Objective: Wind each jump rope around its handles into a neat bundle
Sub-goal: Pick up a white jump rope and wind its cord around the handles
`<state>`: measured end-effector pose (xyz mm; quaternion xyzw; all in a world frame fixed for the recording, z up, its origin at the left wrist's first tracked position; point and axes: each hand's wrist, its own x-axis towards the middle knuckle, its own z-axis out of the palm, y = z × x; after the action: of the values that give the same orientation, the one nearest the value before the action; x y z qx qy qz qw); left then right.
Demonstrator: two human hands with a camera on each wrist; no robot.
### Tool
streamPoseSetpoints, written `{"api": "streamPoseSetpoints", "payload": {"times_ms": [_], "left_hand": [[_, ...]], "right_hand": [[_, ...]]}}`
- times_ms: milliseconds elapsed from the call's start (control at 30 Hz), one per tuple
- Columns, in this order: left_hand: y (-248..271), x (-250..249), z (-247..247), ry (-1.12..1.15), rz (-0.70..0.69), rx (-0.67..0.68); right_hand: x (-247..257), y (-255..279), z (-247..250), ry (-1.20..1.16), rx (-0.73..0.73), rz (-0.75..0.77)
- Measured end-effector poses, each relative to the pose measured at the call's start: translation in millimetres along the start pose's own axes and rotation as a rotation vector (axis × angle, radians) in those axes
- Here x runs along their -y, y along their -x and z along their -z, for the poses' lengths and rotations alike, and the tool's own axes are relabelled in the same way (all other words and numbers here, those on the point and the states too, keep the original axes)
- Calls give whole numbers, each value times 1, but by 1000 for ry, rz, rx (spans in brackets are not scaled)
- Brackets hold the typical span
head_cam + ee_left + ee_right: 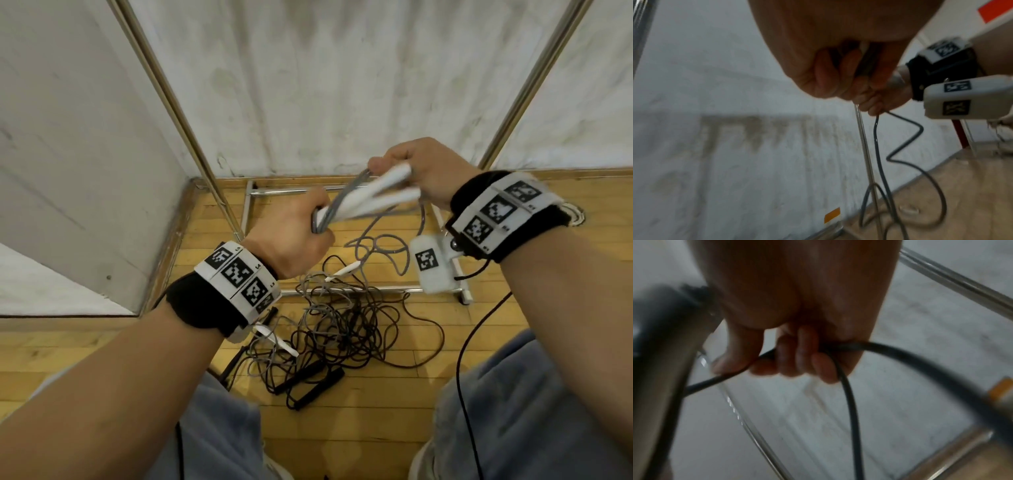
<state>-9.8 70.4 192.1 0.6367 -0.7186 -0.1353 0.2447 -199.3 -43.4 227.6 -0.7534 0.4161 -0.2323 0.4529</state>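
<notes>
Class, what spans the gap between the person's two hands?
In the head view, two white handles with grey rope along them bridge left hand and right hand.

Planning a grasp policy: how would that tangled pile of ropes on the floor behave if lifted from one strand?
Likely floppy: the rope pile lies in loose, kinked loops on the wood floor. Strands cross repeatedly, so one pull probably drags neighbours. The black handles would likely dangle and swing.

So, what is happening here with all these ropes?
A person is winding a grey jump rope around its two white handles. The left hand grips the handles at one end, and the right hand holds the other end and the cord. Much cord still trails to the wooden floor, where a tangle of other ropes lies unwound.
</notes>
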Motion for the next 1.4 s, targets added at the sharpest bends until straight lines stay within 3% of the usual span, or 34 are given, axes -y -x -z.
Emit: {"api": "streamPoseSetpoints", "payload": {"times_ms": [133, 333, 433, 567, 633, 700, 767, 833, 1033, 1200, 1400], "left_hand": [[4, -13, 14, 234, 1, -114], [-2, -23, 23, 500, 162, -292], [-7, -20, 26, 521, 236, -362], [-14, -10, 26, 496, 280, -342], [-18, -2, 25, 463, 308, -346], [-21, 5, 26, 388, 342, -358], [-23, 11, 27, 311, 365, -374], [-23, 17, 29, 256, 387, -387], [-20, 29, 20, -49, 452, -236], [-19, 27, -7, -252, 305, -88], [-18, 38, -21, -344, 241, -77]], "right_hand": [[-6, 2, -7, -241, 76, -16], [-12, 11, -68, -227, 188, -107], [-11, 18, -93, -323, 226, -140], [-6, 18, -100, -336, 175, -217], [-4, 20, -102, -222, 90, -157], [-5, 22, -104, 11, 18, 8], [-5, 22, -101, 232, 40, 96], [-4, 20, -95, 345, 81, 69], [8, 21, -78, 372, 107, 148], [19, 29, -90, 308, 184, 177], [23, 32, -69, 193, 157, 162]]}}
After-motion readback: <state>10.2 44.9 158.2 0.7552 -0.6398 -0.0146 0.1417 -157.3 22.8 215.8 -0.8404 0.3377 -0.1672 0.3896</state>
